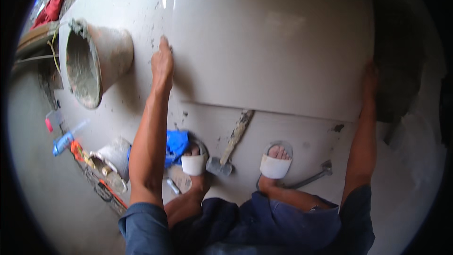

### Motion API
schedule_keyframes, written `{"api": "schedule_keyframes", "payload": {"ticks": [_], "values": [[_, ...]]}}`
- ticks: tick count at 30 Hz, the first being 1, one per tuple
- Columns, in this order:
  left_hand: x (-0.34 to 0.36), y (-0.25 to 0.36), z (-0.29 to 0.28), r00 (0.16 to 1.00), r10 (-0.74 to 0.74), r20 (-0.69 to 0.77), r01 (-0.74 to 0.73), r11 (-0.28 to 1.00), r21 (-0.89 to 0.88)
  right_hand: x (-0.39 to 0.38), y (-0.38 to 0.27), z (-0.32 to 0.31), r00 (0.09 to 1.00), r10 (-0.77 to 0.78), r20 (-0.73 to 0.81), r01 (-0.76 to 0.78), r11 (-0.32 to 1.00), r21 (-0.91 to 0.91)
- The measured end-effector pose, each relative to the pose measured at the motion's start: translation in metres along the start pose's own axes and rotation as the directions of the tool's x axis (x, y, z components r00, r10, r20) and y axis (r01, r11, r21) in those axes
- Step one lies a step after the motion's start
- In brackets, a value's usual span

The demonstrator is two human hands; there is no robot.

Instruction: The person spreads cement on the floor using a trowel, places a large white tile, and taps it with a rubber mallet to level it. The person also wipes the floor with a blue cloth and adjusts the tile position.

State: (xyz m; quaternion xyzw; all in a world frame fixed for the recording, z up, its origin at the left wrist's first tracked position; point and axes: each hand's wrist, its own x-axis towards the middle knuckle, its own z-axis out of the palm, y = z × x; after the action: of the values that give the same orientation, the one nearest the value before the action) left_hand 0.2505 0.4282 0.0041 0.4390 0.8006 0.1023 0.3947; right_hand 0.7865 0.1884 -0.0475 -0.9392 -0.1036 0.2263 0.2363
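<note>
A large, glossy light-grey floor tile (273, 52) lies broad in front of me, its near edge throwing a thin shadow. At its left edge is my left hand (163, 63), fingers bent round the side and partly hidden. My right hand (370, 80) grips the opposite edge, beside a dark patch of mortar (398, 61); its fingers are mostly out of sight. Just short of the near edge lies a mallet (221, 166), its mortar-crusted handle pointing at the tile.
A mortar-caked bucket (111, 49) lies tipped at the left. My sandalled feet stand on pale flooring, with a blue plastic bag (176, 147) by the left one and a dark metal tool (309, 178) by the right. A whitish container (115, 158) and a clear-blue bottle (63, 144) lie lower left.
</note>
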Motion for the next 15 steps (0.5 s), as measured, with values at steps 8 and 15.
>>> {"api": "schedule_keyframes", "payload": {"ticks": [8, 15], "values": [[-0.181, -0.092, 0.04, 0.771, 0.384, 0.508, -0.606, 0.688, 0.4, 0.012, 0.01, -0.002, 0.971, -0.238, -0.029, 0.235, 0.969, -0.081], [-0.255, -0.149, 0.065, 0.683, 0.345, 0.644, -0.639, 0.709, 0.298, 0.004, -0.002, 0.0, 0.976, -0.217, -0.012, 0.217, 0.976, -0.03]]}}
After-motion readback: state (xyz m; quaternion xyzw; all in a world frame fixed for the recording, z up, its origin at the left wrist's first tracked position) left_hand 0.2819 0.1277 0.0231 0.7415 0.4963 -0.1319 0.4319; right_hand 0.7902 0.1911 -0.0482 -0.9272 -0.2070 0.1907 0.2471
